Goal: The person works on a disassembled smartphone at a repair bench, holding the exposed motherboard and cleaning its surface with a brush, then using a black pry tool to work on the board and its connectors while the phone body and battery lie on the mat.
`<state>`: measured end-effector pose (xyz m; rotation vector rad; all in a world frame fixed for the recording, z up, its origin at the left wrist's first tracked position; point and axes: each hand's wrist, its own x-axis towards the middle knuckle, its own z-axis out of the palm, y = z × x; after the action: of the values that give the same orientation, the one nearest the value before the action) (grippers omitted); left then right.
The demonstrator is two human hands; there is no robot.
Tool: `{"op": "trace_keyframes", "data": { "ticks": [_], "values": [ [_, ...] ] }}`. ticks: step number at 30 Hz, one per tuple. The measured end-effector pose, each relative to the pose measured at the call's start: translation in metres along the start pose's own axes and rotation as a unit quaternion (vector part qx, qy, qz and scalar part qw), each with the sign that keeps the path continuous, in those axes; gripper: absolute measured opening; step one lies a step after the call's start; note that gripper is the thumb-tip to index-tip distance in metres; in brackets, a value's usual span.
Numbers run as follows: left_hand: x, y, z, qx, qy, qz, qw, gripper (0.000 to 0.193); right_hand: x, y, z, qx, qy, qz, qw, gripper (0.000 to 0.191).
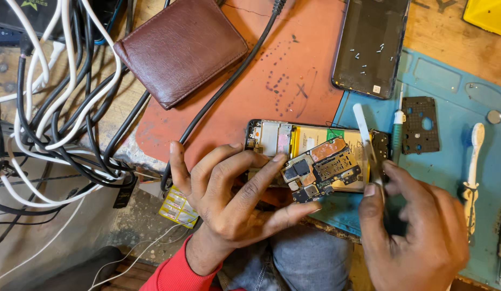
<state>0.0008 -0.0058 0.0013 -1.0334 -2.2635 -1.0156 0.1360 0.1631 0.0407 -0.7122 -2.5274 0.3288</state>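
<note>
An opened phone body (293, 136) lies at the bench's near edge, its yellow battery showing. My left hand (234, 194) holds a loose circuit board (320, 170) by its left end, tilted over the phone. My right hand (417, 226) pinches a thin flat pry tool (364, 132) that stands upright at the phone's right end, next to the board. Whether the tool touches the board I cannot tell.
A brown wallet (180, 48) lies on the red mat (283, 70). A phone back cover (372, 46) holds several tiny screws. On the blue mat (450, 151) are a black perforated plate (420, 125), a screwdriver (397, 126) and a white toothbrush (471, 167). Tangled cables (62, 108) fill the left.
</note>
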Motion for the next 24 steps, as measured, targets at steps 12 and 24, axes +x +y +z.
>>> {"op": "trace_keyframes", "data": {
  "ticks": [12,24],
  "values": [
    [-0.002,0.001,0.005,0.002,0.013,-0.007,1.0,0.061,-0.048,0.147,0.001,-0.054,0.041,0.089,0.994,0.038],
    [0.001,0.002,0.002,0.009,0.022,0.001,1.0,0.06,-0.049,0.13,-0.022,0.147,-0.109,0.122,0.975,0.033]
  ]
}}
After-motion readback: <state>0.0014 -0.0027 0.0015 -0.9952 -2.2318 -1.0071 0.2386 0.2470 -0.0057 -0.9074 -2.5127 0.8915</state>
